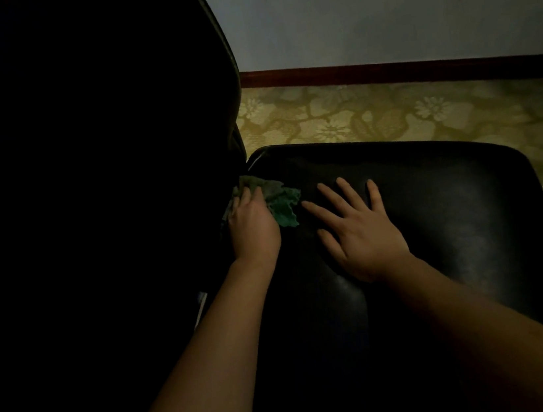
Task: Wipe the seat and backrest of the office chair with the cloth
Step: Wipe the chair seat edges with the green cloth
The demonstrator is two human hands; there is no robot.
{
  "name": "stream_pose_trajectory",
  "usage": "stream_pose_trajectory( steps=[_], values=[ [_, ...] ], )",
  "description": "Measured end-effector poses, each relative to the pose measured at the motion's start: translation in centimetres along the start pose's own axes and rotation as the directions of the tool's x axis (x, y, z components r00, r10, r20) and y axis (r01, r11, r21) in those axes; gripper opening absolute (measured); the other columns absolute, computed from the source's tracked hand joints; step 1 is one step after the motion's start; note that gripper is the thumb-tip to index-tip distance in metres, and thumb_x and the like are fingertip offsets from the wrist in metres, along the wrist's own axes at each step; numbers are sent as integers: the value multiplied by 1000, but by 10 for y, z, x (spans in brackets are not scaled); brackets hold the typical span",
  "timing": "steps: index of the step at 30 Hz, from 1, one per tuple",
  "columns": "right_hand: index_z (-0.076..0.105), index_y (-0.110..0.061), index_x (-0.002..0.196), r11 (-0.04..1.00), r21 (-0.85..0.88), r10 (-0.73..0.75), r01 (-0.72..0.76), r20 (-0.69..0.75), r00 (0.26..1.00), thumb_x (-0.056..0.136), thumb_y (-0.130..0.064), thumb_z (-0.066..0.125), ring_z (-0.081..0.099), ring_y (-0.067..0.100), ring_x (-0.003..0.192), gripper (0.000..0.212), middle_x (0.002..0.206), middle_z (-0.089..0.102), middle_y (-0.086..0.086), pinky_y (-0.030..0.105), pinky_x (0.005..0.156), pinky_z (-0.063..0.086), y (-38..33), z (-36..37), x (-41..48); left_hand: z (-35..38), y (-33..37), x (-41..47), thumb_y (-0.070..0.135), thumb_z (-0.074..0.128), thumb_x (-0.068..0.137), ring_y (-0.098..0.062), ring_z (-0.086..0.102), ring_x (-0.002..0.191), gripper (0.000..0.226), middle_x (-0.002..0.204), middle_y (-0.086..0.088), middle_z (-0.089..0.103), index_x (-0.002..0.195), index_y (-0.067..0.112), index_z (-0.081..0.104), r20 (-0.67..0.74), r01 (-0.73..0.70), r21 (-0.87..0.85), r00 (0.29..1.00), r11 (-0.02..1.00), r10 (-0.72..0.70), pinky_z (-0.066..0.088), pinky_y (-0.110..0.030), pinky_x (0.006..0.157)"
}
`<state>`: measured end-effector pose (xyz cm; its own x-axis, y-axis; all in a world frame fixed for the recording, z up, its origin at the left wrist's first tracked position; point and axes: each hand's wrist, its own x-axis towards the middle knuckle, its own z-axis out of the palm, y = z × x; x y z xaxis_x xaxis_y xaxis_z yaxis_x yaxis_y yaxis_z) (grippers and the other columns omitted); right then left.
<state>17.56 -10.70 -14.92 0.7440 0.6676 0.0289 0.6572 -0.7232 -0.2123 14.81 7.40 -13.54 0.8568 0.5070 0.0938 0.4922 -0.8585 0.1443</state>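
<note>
The black office chair fills most of the dim view. Its backrest (97, 125) rises on the left and its shiny seat (452, 199) spreads to the right. A crumpled green cloth (280, 201) lies at the crease where seat meets backrest. My left hand (254, 227) presses down on the cloth, fingers curled over it, and hides its left part. My right hand (359, 228) lies flat on the seat just right of the cloth, fingers spread, holding nothing.
Beyond the seat is a yellow-green floral floor (372, 113). A dark red skirting board (383, 71) runs along the pale wall (374, 2) at the back. The left side of the view is very dark.
</note>
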Motion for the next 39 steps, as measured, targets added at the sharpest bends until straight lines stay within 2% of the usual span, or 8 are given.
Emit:
stream_pose_trajectory(
  steps=[4, 8, 15, 20, 24, 28, 33, 39],
  values=[
    [18, -43, 155, 1000, -6, -3, 3, -8, 1000, 97, -56, 11, -2, 26, 153, 59, 166, 12, -2, 60, 118, -9, 1, 2, 0, -1, 10, 24, 9, 44, 102, -32, 49, 132, 39, 145, -13, 50, 140, 9, 53, 17, -12, -33, 1000, 999, 12, 40, -40, 107],
    [19, -41, 155, 1000, -10, -4, 4, -15, 1000, 98, -55, 13, -2, 26, 153, 59, 166, 13, -1, 61, 118, -7, 0, 3, 0, -4, 20, 40, 12, 39, 105, -33, 46, 134, 40, 149, -13, 46, 143, 10, 50, 46, -20, -58, 999, 998, 23, 37, -43, 107],
    [19, -42, 154, 1000, -11, 0, 0, -23, 1000, 98, -56, 15, -1, 26, 153, 58, 166, 14, -1, 61, 119, -7, 0, 4, -1, -4, 31, 55, 36, 43, 106, -31, 35, 143, 49, 158, -12, 38, 149, 13, 45, 82, 32, -170, 996, 985, -18, 27, -41, 118],
    [22, -41, 154, 1000, -9, 1, -1, -29, 1000, 98, -55, 16, 1, 26, 153, 58, 165, 16, -1, 60, 119, -6, -1, 2, -2, -1, 25, 36, 24, 46, 106, -26, 47, 134, 38, 147, -8, 53, 140, 14, 58, -75, 18, -183, 997, 983, -32, 35, -35, 109],
    [22, -41, 154, 1000, -5, 0, 0, -30, 1000, 98, -56, 16, 2, 26, 153, 59, 165, 16, -1, 61, 119, -5, -2, 1, -2, 0, 19, 26, 19, 45, 106, -22, 55, 124, 32, 136, -3, 62, 132, 15, 64, -127, -5, -148, 992, 989, -13, 39, -32, 99],
    [21, -41, 155, 1000, -14, -3, 3, -24, 1000, 98, -56, 15, 0, 26, 153, 59, 166, 15, -1, 61, 119, -6, -1, 2, -3, -1, 21, 32, 17, 48, 105, -26, 60, 116, 29, 126, -6, 67, 125, 13, 69, -120, 2, -188, 992, 982, -25, 44, -35, 94],
    [19, -41, 155, 1000, -14, -2, 2, -20, 1000, 98, -57, 15, -1, 27, 153, 59, 166, 14, 0, 61, 119, -8, -1, 2, -2, -6, 30, 47, 16, 49, 105, -28, 62, 116, 30, 126, -10, 68, 128, 12, 68, -91, 37, -259, 994, 965, -62, 47, -37, 95],
    [15, -42, 155, 1000, -6, 0, 0, -10, 1000, 98, -58, 15, -6, 26, 153, 59, 166, 9, -1, 61, 118, -9, 0, 2, -1, -8, 40, 69, 17, 50, 105, -29, 61, 116, 29, 124, -11, 69, 126, 13, 69, -54, 9, -283, 998, 959, -25, 47, -37, 95]
  ],
)
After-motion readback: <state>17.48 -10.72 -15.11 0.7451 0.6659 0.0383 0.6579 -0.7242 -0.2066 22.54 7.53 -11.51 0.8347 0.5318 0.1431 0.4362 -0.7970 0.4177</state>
